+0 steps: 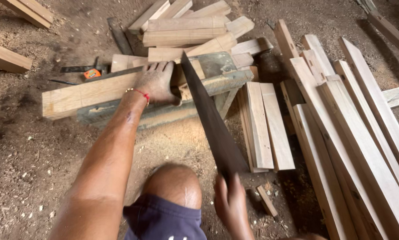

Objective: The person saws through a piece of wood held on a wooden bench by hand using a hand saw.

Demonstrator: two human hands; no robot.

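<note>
My left hand (156,83) lies flat, fingers spread, pressing down on the pale wooden plank (88,94) that rests across the weathered grey sawing block (217,82); a thin red bracelet (139,92) circles that wrist. My right hand (229,203) is closed around the handle of the handsaw (212,120), whose long dark blade runs up to the block and meets the plank's end just beside my left thumb. My bare knee (175,183) sits below the block, over a patch of sawdust (181,138). Beyond the block lies a loose heap of short offcuts (188,29), and to the block's right two flat boards (266,126) lie side by side, with a row of long planks (355,133) farther right. A small orange tape measure (92,74) rests on the dirt just left of the block's far side
</note>
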